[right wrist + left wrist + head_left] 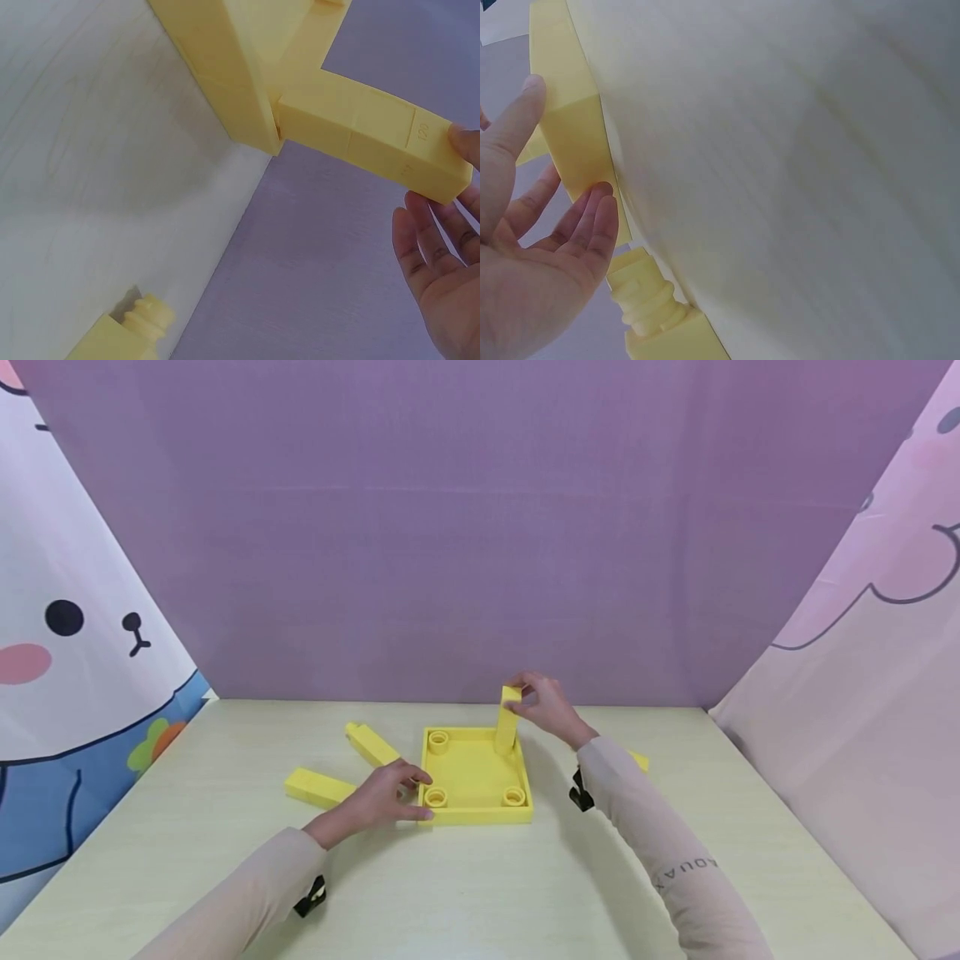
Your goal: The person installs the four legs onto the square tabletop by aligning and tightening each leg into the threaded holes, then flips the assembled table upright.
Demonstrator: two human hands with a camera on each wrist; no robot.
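Note:
A square yellow tabletop (471, 770) lies with its rim upward, round sockets showing at three corners. Its near-left corner is held by my left hand (386, 792), thumb on the front side and fingers along the left side. At the far-right corner a square yellow table leg (507, 727) stands almost upright, leaning slightly. My right hand (551, 708) pinches the upper end of this leg between thumb and fingers. In the right wrist view, the leg's lower end (296, 116) meets the inside of the corner, hiding the socket there.
Left of the tabletop lie two loose yellow legs, one farther back (372, 745) and one nearer (318, 787), partly behind the left hand. Another leg (640, 761) shows behind the right sleeve; its threaded end (150, 316) appears in the right wrist view. A purple cloth (465, 543) borders the table's back.

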